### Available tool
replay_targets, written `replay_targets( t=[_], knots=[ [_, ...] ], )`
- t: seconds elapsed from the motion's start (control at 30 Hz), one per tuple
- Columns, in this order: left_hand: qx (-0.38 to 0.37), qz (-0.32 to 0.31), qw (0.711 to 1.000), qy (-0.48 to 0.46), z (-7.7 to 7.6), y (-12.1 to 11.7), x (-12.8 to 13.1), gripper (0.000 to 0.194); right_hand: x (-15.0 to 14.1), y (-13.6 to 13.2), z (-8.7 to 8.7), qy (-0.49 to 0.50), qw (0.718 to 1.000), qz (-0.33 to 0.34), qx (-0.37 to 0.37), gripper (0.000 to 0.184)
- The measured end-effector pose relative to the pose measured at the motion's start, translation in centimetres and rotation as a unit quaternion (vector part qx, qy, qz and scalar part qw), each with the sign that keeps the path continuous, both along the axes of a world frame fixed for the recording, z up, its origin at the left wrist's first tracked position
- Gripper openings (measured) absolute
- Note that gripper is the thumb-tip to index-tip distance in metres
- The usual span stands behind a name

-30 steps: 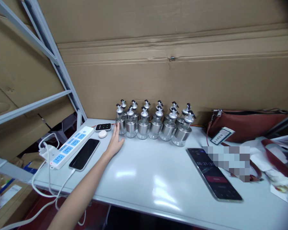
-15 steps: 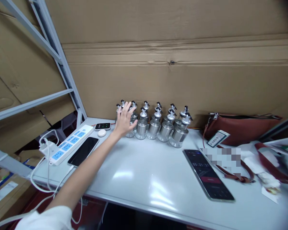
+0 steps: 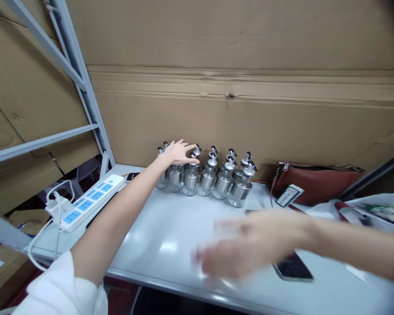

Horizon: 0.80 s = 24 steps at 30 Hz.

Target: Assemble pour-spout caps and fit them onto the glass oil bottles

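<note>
Several glass bottles (image 3: 207, 180) with metal sleeves and black-tipped pour spouts stand upright in two rows at the back of the table. My left hand (image 3: 180, 153) reaches over the tops at the left end of the rows, fingers spread, hiding some spouts. Whether it touches a spout I cannot tell. Over the front middle of the table, my right hand (image 3: 246, 245) is smeared by motion, and its fingers cannot be made out clearly. It passes above a black phone (image 3: 293, 267) and covers part of it.
A white power strip (image 3: 88, 203) with cables lies at the left, beside a partly hidden dark phone. A brown leather bag (image 3: 318, 181) with a paper tag (image 3: 289, 195) rests at the back right. Cardboard (image 3: 216, 118) walls the back, and a metal shelf frame (image 3: 92, 100) stands left.
My right hand has come in from the right over the table. My left hand has shifted slightly right along the bottle tops, fingers now pointing right. The view has shifted a little.
</note>
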<state>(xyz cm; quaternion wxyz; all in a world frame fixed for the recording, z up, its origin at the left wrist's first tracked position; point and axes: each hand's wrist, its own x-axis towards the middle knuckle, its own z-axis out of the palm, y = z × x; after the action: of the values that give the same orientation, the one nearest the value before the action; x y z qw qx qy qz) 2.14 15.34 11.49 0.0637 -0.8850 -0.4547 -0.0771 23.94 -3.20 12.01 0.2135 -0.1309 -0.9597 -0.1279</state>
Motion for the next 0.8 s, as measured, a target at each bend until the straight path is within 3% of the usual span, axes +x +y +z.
replay_targets(
  t=[0.07,0.1,0.2,0.3,0.47,0.8],
  knots=[
    [-0.019,0.004,1.000,0.020,0.2,0.1,0.0,0.088,1.4,2.9,1.1,-0.061,0.996,-0.060,0.023,0.063],
    [-0.029,0.008,0.999,0.029,0.3,0.1,0.0,0.089,2.2,4.5,1.3,-0.078,0.988,-0.127,0.038,0.078],
    [-0.054,0.024,0.997,0.056,0.8,0.0,0.3,0.094,5.1,8.9,0.6,-0.052,0.920,-0.388,0.034,0.117],
    [-0.067,0.032,0.994,0.085,1.2,-0.2,0.7,0.100,7.5,12.0,-1.5,-0.079,0.850,-0.515,-0.082,0.134],
    [-0.018,0.030,0.982,0.186,1.0,-0.2,1.3,0.108,9.4,14.9,-3.7,-0.094,0.870,-0.468,-0.124,0.133],
    [0.030,0.006,0.980,0.198,0.3,-0.2,1.0,0.104,10.8,16.8,-3.7,-0.106,0.892,-0.428,-0.103,0.113]
  ],
)
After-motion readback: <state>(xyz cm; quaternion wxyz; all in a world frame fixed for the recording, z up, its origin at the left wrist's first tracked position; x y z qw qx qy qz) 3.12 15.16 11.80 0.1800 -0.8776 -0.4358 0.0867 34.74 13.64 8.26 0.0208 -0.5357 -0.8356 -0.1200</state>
